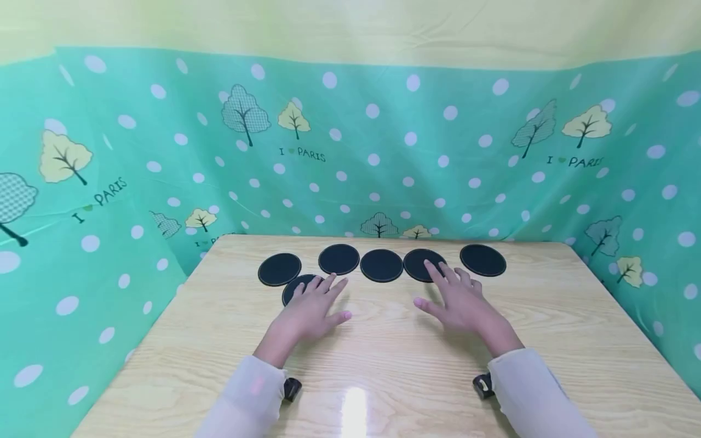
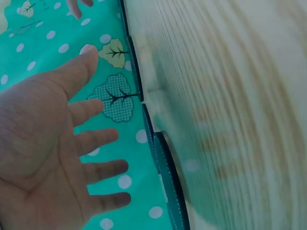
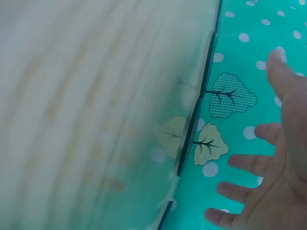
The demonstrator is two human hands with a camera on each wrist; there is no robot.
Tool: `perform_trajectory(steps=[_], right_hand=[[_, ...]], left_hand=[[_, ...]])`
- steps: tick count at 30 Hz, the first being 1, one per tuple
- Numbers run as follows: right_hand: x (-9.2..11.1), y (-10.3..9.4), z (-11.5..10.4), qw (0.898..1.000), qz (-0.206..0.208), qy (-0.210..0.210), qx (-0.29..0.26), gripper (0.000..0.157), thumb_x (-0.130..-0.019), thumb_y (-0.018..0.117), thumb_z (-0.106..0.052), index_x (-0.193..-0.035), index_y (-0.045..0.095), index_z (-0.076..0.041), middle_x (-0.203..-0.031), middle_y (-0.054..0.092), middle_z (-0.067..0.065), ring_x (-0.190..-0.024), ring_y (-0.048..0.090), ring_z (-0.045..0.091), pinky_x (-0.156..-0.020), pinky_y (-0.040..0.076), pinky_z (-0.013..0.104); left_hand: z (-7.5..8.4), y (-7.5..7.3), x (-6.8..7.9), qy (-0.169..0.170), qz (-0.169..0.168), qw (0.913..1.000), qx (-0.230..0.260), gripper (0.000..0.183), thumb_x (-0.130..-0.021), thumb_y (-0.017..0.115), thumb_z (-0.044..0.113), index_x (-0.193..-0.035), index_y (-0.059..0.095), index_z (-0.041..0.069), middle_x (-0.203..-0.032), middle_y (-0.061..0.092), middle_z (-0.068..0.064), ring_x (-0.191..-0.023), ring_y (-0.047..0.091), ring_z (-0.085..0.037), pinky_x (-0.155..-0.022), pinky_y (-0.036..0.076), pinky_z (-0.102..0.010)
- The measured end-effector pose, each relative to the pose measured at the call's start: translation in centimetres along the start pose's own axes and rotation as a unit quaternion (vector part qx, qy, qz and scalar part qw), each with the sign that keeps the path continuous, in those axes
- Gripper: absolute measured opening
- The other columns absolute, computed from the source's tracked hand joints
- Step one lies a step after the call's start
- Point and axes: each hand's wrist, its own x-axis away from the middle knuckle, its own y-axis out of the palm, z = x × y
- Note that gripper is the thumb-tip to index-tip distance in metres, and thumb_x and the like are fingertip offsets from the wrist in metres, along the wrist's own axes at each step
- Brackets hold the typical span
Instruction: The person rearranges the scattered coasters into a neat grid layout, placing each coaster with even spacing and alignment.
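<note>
Several round black coasters with a thin stitched rim lie flat on the wooden table. My left hand (image 1: 311,311), fingers spread and palm down, hovers over the front-left coaster (image 1: 292,293) and hides part of it. Behind that one is the far-left coaster (image 1: 279,269). In the left wrist view the palm is bare, with a coaster (image 2: 169,184) seen edge-on beyond the fingers. My right hand (image 1: 462,304) is also spread and holds nothing; its fingertips overlap the near edge of a coaster (image 1: 417,267). The right wrist view shows its fingers apart from the coaster (image 3: 190,139).
Along the back of the table are further coasters: one left of centre (image 1: 338,259), a middle one (image 1: 381,266) and a far-right one (image 1: 483,260). A green dotted curtain (image 1: 383,201) encloses the wooden table (image 1: 383,365) at the back and sides.
</note>
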Motion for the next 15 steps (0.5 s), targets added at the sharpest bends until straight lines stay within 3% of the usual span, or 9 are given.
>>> perform_trajectory(steps=[8,15], right_hand=[[-2.6,-0.2,0.7,1.0,-0.01,-0.007,-0.025,0.088,-0.099,0.066,-0.049,-0.165,0.02,-0.013,-0.157,0.034,0.031,-0.137,0.033,0.061,-0.107,0.028,0.079],[-5.1,0.0,1.2,0.998,-0.001,-0.02,-0.061,0.08,-0.1,0.069,-0.036,-0.162,0.028,-0.007,-0.153,0.039,0.033,-0.137,0.038,0.057,-0.112,0.036,0.068]], left_hand=[[-0.6,0.4,-1.8,0.03,0.026,0.9989,0.024,0.07,-0.103,0.056,0.051,-0.16,0.035,0.016,-0.163,0.033,-0.017,-0.147,0.032,-0.045,-0.118,0.027,-0.066],[-1.1,0.6,-3.7,0.037,0.058,0.9976,0.006,0.065,-0.104,0.059,0.045,-0.157,0.041,0.013,-0.157,0.043,-0.016,-0.142,0.042,-0.04,-0.114,0.037,-0.061]])
